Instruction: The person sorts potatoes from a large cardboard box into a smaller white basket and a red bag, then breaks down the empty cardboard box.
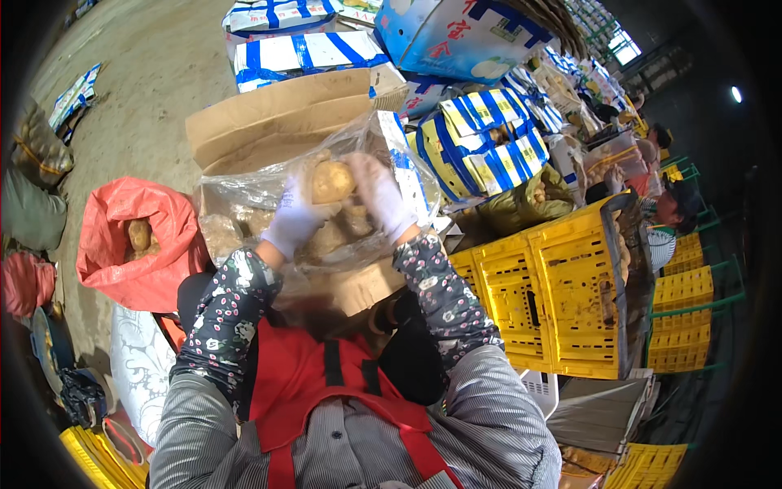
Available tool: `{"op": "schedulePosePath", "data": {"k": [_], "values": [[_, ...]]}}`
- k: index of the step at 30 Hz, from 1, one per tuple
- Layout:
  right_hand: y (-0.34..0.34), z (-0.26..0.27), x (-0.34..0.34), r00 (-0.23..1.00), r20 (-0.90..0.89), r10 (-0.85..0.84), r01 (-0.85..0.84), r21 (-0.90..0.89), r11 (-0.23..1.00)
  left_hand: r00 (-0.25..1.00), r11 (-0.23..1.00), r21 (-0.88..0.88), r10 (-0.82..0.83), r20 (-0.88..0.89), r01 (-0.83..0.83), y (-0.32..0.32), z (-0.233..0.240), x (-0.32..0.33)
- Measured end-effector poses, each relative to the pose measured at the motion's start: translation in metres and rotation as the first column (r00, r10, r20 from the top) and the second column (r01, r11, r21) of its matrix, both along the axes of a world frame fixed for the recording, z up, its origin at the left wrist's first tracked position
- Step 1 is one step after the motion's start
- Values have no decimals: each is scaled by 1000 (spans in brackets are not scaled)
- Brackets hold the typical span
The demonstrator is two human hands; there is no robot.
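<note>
A large pale-brown potato [333,181] rests in my left hand [296,211], which wears a white glove. My right hand [380,194], gloved in white too, is blurred close beside the potato on its right side; whether it touches is unclear. Both hands are above an open cardboard box [281,122] lined with a clear plastic bag [244,186]. Several more potatoes [357,221] show inside the liner under my hands, partly covered by film and glove.
To the left, an open red woven sack [98,244] holds potatoes. Yellow plastic crates [519,299] stand close on the right. Taped cartons [305,55] are stacked beyond the box. Another person [663,214] is at the far right. Concrete floor [153,79] stretches away at upper left.
</note>
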State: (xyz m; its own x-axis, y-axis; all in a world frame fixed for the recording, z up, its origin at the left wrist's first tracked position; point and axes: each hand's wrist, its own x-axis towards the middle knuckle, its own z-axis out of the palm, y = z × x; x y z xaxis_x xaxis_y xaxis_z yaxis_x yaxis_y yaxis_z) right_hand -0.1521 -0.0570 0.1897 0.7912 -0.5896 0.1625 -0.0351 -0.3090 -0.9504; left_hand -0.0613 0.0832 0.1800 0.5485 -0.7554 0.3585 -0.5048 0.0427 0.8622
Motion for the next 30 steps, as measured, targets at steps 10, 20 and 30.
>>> {"op": "schedulePosePath", "data": {"k": [10, 20, 30], "values": [[1, -4, -17, 983, 77, -165, 94, -991, 97, 532, 914, -357, -404, -744, 194, -9, 11, -6], [15, -12, -14, 996, 35, -85, 72, -871, 487, 713, 956, -287, -158, -683, -64, -17, -20, 4], [35, 10, -1, 984, -142, 110, -84, 181, 980, 867, 982, -90, 103, -488, -168, -12, -56, 41]]}}
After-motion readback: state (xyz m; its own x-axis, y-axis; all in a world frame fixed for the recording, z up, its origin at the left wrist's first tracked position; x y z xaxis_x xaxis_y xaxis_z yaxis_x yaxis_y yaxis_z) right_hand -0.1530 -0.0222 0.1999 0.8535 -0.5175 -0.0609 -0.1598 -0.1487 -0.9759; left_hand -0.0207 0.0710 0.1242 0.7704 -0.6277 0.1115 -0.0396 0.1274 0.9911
